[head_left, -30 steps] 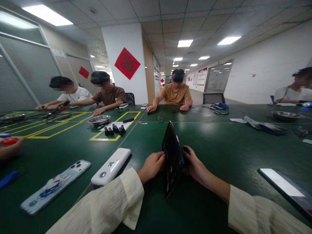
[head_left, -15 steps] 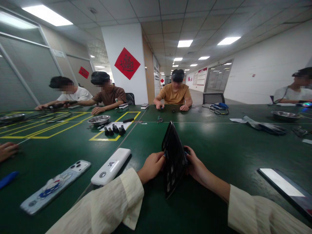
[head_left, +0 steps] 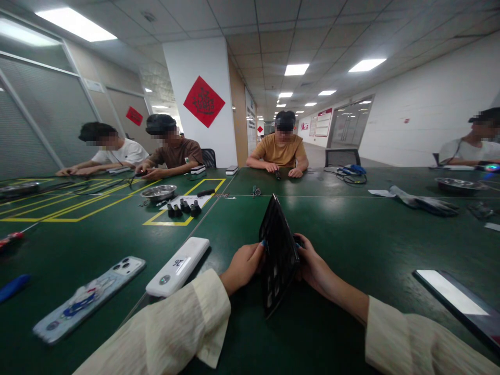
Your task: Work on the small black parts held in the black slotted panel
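Brown-shirted co-worker's hands (head_left: 153, 173) have drawn together. Reaching inward, your left hand (head_left: 242, 264) and right hand (head_left: 313, 262) pinch one black panel (head_left: 278, 260), central before you, fingertips partly hidden. Its long axis runs near-upright, narrow corner up. One patterned phone (head_left: 88, 302) and one white device (head_left: 180, 266) lie leftward.

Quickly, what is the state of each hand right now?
Left hand: closed, holding the black panel at its left side.
Right hand: closed, holding the black panel from the right.
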Motion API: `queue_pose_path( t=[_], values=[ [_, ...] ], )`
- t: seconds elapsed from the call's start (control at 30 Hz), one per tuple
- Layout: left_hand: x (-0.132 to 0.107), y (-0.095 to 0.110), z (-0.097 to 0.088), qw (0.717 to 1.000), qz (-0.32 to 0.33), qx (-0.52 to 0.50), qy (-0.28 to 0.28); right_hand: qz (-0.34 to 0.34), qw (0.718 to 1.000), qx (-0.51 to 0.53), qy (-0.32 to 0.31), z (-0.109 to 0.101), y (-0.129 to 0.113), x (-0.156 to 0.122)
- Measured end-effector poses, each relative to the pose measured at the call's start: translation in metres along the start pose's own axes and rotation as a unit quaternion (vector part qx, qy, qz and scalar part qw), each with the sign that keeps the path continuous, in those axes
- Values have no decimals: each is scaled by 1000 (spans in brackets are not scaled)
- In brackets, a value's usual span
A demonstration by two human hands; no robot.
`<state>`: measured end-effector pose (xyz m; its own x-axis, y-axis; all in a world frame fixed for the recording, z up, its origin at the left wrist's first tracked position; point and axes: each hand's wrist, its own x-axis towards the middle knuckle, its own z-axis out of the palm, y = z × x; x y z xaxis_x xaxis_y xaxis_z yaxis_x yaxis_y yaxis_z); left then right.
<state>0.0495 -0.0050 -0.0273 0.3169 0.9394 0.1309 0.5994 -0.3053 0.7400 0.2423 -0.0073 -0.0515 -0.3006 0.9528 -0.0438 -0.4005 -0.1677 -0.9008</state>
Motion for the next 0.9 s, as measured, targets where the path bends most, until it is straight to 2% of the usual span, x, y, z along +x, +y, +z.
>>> queue_pose_path(
  t=[0.9],
  values=[
    [0,1,-1,1000,2,5,0,7,1000,-1,2,1,-2,-1]
  ],
)
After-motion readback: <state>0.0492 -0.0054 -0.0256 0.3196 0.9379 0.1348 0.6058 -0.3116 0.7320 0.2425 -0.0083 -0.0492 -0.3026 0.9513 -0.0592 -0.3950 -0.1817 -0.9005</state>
